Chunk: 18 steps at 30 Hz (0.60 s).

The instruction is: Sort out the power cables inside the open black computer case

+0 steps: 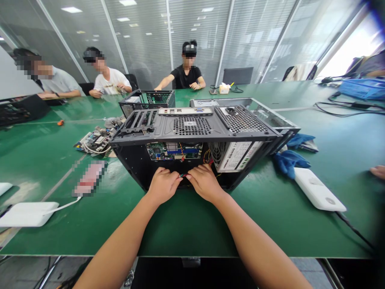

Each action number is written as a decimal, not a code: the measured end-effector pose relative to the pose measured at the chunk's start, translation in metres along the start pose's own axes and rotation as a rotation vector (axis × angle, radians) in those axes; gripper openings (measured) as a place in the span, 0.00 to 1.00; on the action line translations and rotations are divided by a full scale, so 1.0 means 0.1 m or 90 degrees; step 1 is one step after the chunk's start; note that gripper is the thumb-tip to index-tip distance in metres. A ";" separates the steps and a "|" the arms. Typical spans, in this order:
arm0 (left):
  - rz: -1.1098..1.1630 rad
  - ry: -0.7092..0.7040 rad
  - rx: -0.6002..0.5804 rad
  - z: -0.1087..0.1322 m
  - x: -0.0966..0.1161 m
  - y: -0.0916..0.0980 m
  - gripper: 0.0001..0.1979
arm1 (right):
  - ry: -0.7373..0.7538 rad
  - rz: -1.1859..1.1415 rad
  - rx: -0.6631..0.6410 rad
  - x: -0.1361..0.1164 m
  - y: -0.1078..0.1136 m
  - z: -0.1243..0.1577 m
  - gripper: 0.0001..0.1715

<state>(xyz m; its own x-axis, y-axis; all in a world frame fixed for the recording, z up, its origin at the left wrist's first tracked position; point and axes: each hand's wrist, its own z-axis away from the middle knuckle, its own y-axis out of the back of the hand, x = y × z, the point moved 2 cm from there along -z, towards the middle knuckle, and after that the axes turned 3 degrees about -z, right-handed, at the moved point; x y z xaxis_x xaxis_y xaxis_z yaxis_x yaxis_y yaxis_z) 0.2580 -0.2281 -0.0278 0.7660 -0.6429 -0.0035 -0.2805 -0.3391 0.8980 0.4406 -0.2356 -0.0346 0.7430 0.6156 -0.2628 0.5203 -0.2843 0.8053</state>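
An open black computer case (132, 164) lies before me on the green table, its back panel facing up. Inside it show a motherboard (158, 152) on the left and a power supply (237, 156) with a fan on the right. My left hand (164, 184) and my right hand (204, 182) meet at the case's near opening. Both are closed on a short twisted bundle of coloured wires (183, 175), which stretches between their fingertips. Where the bundle ends is hidden by my fingers. More red and yellow wires (207, 155) hang beside the power supply.
Circuit boards and cables (98, 140) lie left of the case. A phone (90, 178) is wired to a white power bank (30, 213). To the right are blue gloves (293, 162) and a white power strip (319, 188). Other cases stand behind; several people sit around the table.
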 end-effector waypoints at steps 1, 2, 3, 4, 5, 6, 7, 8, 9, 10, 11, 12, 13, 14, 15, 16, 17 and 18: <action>0.018 0.006 -0.007 0.00 0.00 0.00 0.19 | 0.002 -0.006 0.009 0.00 0.00 0.00 0.16; 0.038 0.011 -0.014 0.00 0.00 0.00 0.19 | 0.002 -0.016 0.019 0.01 -0.01 0.01 0.15; 0.061 0.015 -0.021 0.00 0.00 0.00 0.19 | 0.003 -0.028 0.028 0.01 -0.01 0.02 0.13; 0.084 0.019 -0.028 0.00 0.01 0.01 0.18 | 0.003 -0.040 0.037 0.02 -0.01 0.02 0.12; 0.106 0.022 -0.033 0.00 0.01 0.01 0.18 | 0.002 -0.047 0.044 0.02 -0.01 0.02 0.11; 0.124 0.024 -0.037 0.00 0.01 0.01 0.18 | 0.004 -0.049 0.048 0.03 -0.01 0.03 0.11; 0.136 0.025 -0.040 0.00 0.01 0.01 0.18 | 0.005 -0.047 0.049 0.02 -0.01 0.03 0.11; 0.140 0.026 -0.041 0.00 0.01 0.01 0.18 | 0.007 -0.043 0.049 0.02 -0.01 0.03 0.11; 0.136 0.027 -0.040 0.01 0.00 0.00 0.18 | 0.009 -0.039 0.046 0.02 -0.01 0.03 0.12; 0.126 0.026 -0.037 0.01 0.00 -0.01 0.19 | 0.009 -0.036 0.043 0.01 -0.01 0.02 0.13; 0.111 0.024 -0.032 0.01 -0.01 -0.02 0.19 | 0.008 -0.036 0.039 0.01 -0.01 0.02 0.14; 0.093 0.021 -0.027 0.01 -0.02 -0.02 0.19 | 0.006 -0.037 0.036 0.01 0.00 0.02 0.14; 0.075 0.016 -0.021 0.01 -0.02 -0.03 0.19 | 0.004 -0.039 0.032 0.00 0.00 0.01 0.14; 0.056 0.010 -0.015 0.01 -0.02 -0.03 0.19 | 0.000 -0.039 0.027 0.00 0.00 0.01 0.15; 0.039 0.004 -0.008 0.01 -0.02 -0.03 0.19 | -0.003 -0.038 0.022 0.00 0.00 0.01 0.15; 0.023 -0.002 0.000 0.01 -0.02 -0.03 0.19 | -0.006 -0.037 0.017 0.01 0.00 0.00 0.15; 0.009 -0.006 0.008 0.00 -0.02 -0.02 0.19 | -0.008 -0.036 0.012 0.01 0.00 0.00 0.15; -0.003 -0.010 0.015 0.00 -0.02 -0.02 0.19 | -0.010 -0.034 0.007 0.01 -0.01 0.00 0.16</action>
<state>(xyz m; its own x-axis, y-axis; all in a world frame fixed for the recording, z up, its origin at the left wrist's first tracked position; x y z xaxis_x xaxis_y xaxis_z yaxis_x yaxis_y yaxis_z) 0.2571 -0.2265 -0.0295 0.7580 -0.6521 -0.0144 -0.2911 -0.3579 0.8872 0.4411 -0.2347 -0.0355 0.7201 0.6189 -0.3136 0.5641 -0.2589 0.7841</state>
